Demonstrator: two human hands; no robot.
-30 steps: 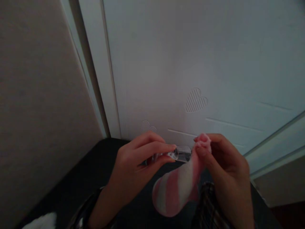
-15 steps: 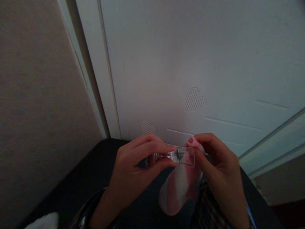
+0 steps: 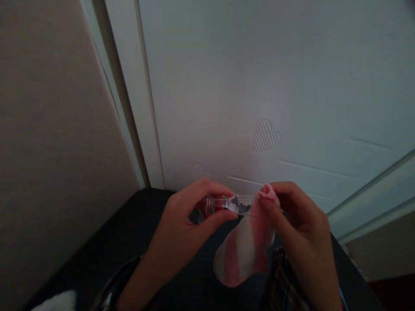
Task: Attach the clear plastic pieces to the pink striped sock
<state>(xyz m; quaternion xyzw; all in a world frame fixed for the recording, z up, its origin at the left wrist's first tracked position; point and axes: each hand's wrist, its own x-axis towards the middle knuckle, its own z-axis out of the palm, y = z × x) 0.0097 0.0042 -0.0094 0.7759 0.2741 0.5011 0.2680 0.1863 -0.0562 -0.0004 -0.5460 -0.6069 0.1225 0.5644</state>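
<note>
Sock (image 3: pixel 241 252) pink-and-white striped; tabletop (image 3: pixel 129 233) black (sleeve (image 3: pixel 287 280) plaid).

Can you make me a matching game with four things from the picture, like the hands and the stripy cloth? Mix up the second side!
Things:
1. Left hand
2. Right hand
3. Stripy cloth
4. Tabletop

Clues:
A. Pink and white
B. Holding the see-through piece
C. Very dark all over, underneath the hands
D. Pinching soft, bunched-up pink stuff

Right pairs: 1-B, 2-D, 3-A, 4-C
</note>
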